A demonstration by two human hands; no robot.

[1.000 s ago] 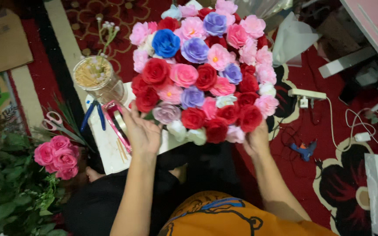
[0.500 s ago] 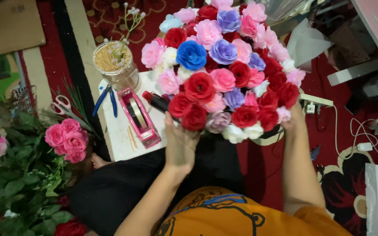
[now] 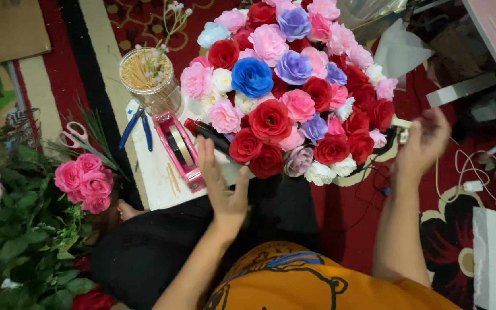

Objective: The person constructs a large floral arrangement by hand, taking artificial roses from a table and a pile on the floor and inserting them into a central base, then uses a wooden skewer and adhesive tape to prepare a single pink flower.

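Observation:
A large round arrangement of artificial roses [image 3: 294,92] in red, pink, blue, purple and white fills the upper middle of the head view. My left hand [image 3: 225,181] is open, palm up, just below the arrangement's lower left edge and beside a pink tape dispenser [image 3: 179,150]. My right hand [image 3: 426,140] is open with fingers spread, just off the arrangement's lower right edge, holding nothing. A black tool [image 3: 210,135] lies under the flowers near my left fingertips.
A clear jar of wooden sticks [image 3: 147,77] stands on a white board [image 3: 150,172] with blue-handled pliers [image 3: 136,126]. Scissors [image 3: 76,135] lie left of it. Pink roses [image 3: 84,181] and green foliage [image 3: 24,247] fill the lower left. White cables [image 3: 472,181] cross the red carpet at right.
Both hands have come off the arrangement's lower edge and opened. The arrangement now sits higher and further right in the view.

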